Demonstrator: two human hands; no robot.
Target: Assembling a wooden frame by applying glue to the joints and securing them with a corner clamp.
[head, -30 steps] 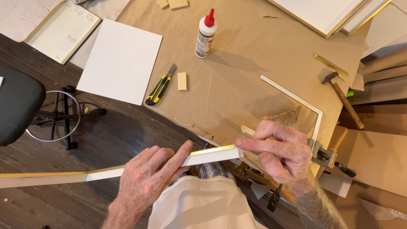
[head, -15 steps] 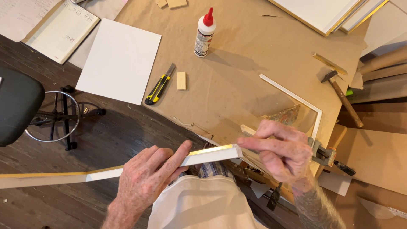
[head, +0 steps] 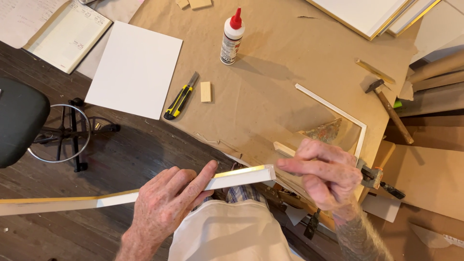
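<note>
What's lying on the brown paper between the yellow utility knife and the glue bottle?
In the head view, a small pale wooden block lies just right of the utility knife; beyond it, bare brown paper up to the glue bottle.

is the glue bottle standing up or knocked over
Upright: the glue bottle stands on its base on the brown paper, red cap on top, its shadow falling to the right.

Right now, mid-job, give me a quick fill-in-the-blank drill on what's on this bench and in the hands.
1. The left hand holds a long white moulding strip with a ____ edge.
2. The glue bottle has a ____ cap.
3. The small wooden block lies right beside the yellow-and-black ____.
4. The hammer lies near the table's ____ edge.

Missing words: gold; red; utility knife; right
</note>
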